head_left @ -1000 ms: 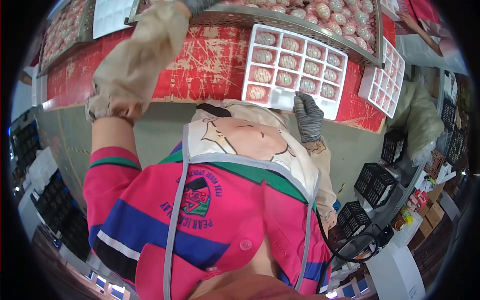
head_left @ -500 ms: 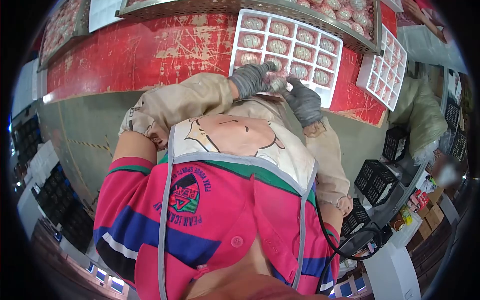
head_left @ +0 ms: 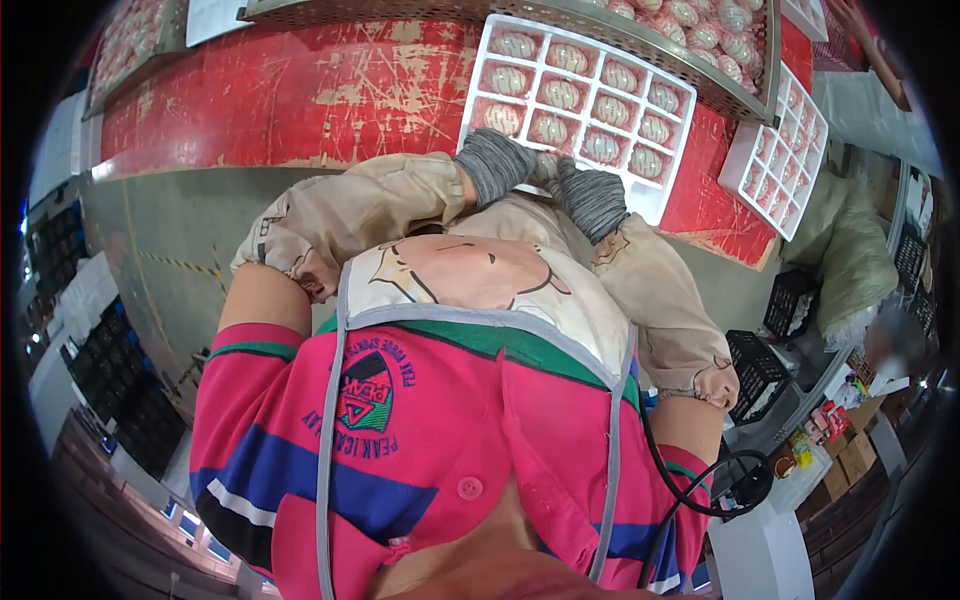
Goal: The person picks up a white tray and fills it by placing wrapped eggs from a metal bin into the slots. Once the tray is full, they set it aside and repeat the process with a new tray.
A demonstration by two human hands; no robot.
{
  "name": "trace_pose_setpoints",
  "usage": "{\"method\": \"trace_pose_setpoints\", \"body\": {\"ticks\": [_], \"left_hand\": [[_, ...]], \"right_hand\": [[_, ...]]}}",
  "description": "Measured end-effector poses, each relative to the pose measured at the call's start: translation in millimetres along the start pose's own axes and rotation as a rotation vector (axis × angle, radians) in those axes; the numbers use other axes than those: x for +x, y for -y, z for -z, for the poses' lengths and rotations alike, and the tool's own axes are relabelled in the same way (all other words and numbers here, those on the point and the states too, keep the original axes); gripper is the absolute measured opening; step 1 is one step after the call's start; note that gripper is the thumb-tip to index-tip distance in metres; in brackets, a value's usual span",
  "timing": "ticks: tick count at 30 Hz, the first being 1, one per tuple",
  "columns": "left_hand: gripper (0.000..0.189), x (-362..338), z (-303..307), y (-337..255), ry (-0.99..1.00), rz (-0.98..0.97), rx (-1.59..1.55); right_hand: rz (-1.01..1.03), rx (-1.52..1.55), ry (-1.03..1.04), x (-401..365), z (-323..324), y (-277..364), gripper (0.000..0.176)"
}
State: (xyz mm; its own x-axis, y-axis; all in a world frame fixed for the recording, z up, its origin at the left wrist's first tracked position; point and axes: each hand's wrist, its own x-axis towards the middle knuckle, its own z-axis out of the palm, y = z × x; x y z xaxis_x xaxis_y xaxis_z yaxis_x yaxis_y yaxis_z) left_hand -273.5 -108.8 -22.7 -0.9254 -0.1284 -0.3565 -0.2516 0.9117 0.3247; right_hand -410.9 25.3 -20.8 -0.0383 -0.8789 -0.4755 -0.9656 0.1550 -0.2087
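Note:
My left hand point(head_left: 494, 166), in a grey ribbed glove, is at the near edge of a white compartment tray point(head_left: 648, 200). My right hand point(head_left: 592, 198), gloved alike, meets it from the other side. Both sets of fingers are drawn together and largely hidden behind the gloves' backs. Something pale shows between them, too blurred to name. Round, pale, ridged pieces in clear wrap, such as this wrapped piece point(head_left: 558, 93), sit one per compartment in the tray's far rows. My hands cover part of its nearest row.
Behind the tray, a perforated metal tray point(head_left: 690, 62) holds many wrapped pieces. A second white compartment tray point(head_left: 735, 178) rests at the table's right end. The scratched red table point(head_left: 300, 110) stretches left. Black crates point(head_left: 755, 370) stand on the right; another person's arm point(head_left: 880, 60) shows top right.
My hands have come closer together, and the fingers that showed before are now mostly hidden. My right elbow has moved outward. The whole view has shifted slightly.

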Motion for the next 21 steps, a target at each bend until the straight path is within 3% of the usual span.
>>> {"method": "trace_pose_setpoints", "body": {"ticks": [1, 3, 6, 8, 10, 12, 13, 14, 15, 17, 18, 19, 20, 21], "left_hand": [[0.022, 2, 6, -2, -0.004, 0.008, 0.002], [0.022, 4, 25, -6, 0.094, -0.037, -0.033], [0.023, 19, 6, -1, 0.16, -0.038, 0.004], [0.024, 23, 10, 0, 0.21, -0.019, 0.057], [0.029, 30, 22, 10, 0.327, -0.023, -0.12], [0.024, 33, 19, 50, -0.415, -0.102, -0.218], [0.027, 41, 50, 79, -0.646, -0.176, 0.062], [0.032, 49, 106, 85, -0.436, 0.133, 0.297], [0.03, 62, 105, 130, -0.852, -0.147, 0.248], [0.023, 79, 150, 165, -1.118, -0.358, 0.829], [0.023, 82, 167, 171, -0.962, -0.318, 0.797], [0.023, 86, 175, 171, -0.694, -0.16, 0.641], [0.024, 76, 185, 163, -0.582, -0.089, 0.57], [0.024, 85, 189, 167, -0.486, -0.037, 0.514]], "right_hand": [[-0.004, -0.006, 0.092, 2, 5, 2, 0.037], [-0.001, -0.009, 0.097, 5, 5, 5, 0.034], [-0.053, 0.064, 0.085, 22, -12, 3, 0.028], [-0.072, 0.112, 0.082, 24, -6, 4, 0.032], [-0.1, 0.122, 0.085, 26, -16, -2, 0.035], [-0.079, 0.194, -0.015, 21, -11, 3, 0.036], [-0.06, 0.266, -0.108, 18, -8, 6, 0.037], [-0.067, 0.265, -0.112, 17, -5, 6, 0.037], [-0.102, 0.213, -0.033, 17, -2, 6, 0.037], [-0.155, 0.164, 0.04, 13, -1, 3, 0.037], [-0.173, 0.211, -0.012, 6, -5, 0, 0.038], [-0.192, 0.259, -0.063, -1, -8, 0, 0.038], [-0.212, 0.347, -0.226, -11, -9, 3, 0.032], [-0.229, 0.354, -0.228, -20, -10, 6, 0.032]]}}
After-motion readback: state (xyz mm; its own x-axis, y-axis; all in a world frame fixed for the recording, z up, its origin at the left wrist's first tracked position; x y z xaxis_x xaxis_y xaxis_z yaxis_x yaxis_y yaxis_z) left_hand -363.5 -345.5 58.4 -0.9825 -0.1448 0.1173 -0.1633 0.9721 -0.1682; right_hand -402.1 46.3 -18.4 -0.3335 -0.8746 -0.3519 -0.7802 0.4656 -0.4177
